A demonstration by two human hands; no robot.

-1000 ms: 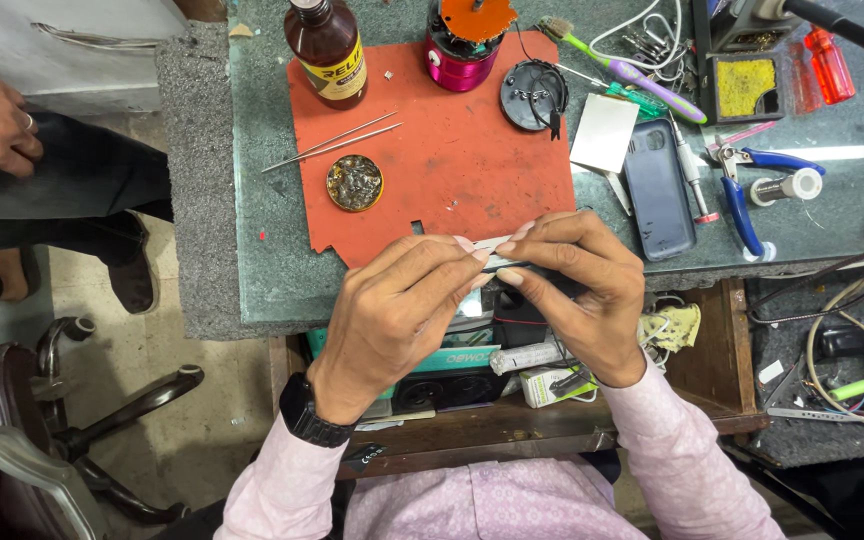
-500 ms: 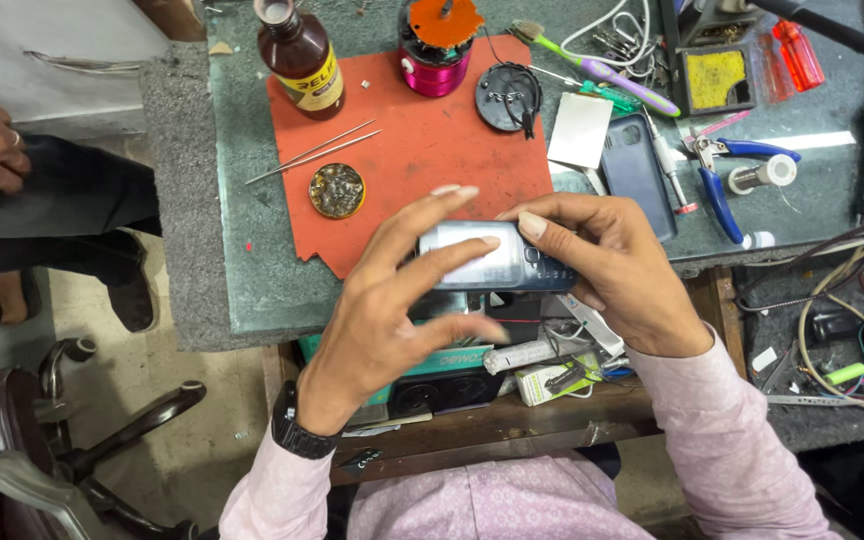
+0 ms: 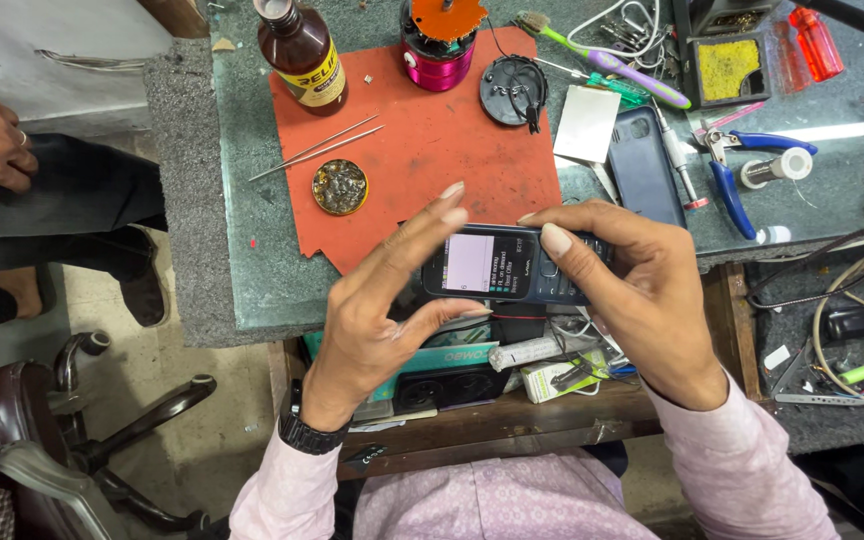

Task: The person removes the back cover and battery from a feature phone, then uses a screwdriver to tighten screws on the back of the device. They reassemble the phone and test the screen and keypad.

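Beyond the fingers lay the grey desk (image 3: 252,250) with its orange mat (image 3: 432,150). Both hands held a dark keypad phone (image 3: 512,265), screen lit: right hand (image 3: 642,300) fingers clamped on it, left hand (image 3: 382,310) fingers pinching its end.

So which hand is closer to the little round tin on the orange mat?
Left. The left hand has its fingertips just below and right of the small round metal tin; the right hand is farther right, past the dark keypad phone.
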